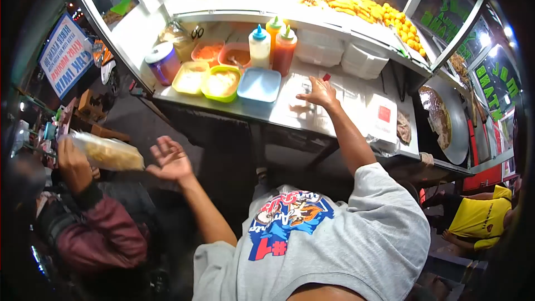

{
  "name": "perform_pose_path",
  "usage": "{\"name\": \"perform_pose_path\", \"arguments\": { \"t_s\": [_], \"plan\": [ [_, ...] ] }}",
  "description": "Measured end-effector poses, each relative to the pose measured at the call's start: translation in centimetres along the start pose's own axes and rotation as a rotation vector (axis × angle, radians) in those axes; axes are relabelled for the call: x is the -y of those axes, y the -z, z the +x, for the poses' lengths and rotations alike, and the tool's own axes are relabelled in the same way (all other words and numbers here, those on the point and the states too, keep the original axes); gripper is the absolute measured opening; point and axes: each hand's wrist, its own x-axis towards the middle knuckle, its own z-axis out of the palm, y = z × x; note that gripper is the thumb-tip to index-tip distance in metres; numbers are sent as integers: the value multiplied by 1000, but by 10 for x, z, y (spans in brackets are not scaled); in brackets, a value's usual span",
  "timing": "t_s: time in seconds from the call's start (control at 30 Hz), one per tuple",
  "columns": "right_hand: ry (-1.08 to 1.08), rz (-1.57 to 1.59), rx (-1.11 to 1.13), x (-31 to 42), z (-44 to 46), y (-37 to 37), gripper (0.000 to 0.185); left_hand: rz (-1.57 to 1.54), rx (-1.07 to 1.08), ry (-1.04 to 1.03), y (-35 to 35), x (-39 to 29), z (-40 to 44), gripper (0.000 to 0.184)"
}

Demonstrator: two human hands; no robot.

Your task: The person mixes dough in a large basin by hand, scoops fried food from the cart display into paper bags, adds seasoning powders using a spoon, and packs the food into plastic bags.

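My left hand (171, 159) reaches out at the left, palm up, fingers apart and nothing in it. Its fingertips are close to the end of a clear plastic bag of yellowish food (111, 153); whether they touch, I cannot tell. Another person's hand (73, 161) grips the far end of that bag. Over the counter (223, 108), my right hand (319, 93) has its fingers spread, above what looks like clear plastic wrapping (298, 97). A small red piece (326, 77) shows just beyond its fingertips.
Squeeze bottles (260, 47) and open tubs (221, 82) stand along the counter, with a light-blue container (259, 85) beside them. At right are a white box (382, 120) and a large metal pan (446, 125). Fried food (356, 4) fills the glass case above.
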Motion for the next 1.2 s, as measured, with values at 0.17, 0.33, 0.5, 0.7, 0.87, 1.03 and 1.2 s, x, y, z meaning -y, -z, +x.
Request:
{"name": "perform_pose_path", "arguments": {
  "t_s": [0.17, 0.33, 0.5, 0.7, 0.87, 1.03, 1.2],
  "plan": [
    [-38, 164, -39, -18, -6, -36, 72, 839, 74, 958, 66, 132, -84, 25],
    [-152, 369, -75, -21, -6, -39, 33, 1036, 150, 1147, 108, 246, -150, 23],
    [120, 928, -360, -46, -44, -46, 23, 996, 109, 1147, 132, 274, -155, 19],
    [-84, 1302, -84, -45, -184, -52, 18, 966, 148, 1024, 128, 278, -172, 27],
    [-150, 1532, 96, -32, -268, -89, 19, 1023, 189, 823, 127, 216, -204, 16],
    [-244, 1459, -13, -7, -284, -103, 22, 980, 84, 914, 129, 143, -232, 12],
    [-211, 1296, 204, 24, -243, -97, 21, 940, 47, 1024, 144, 88, -248, 13]
  ]
}}
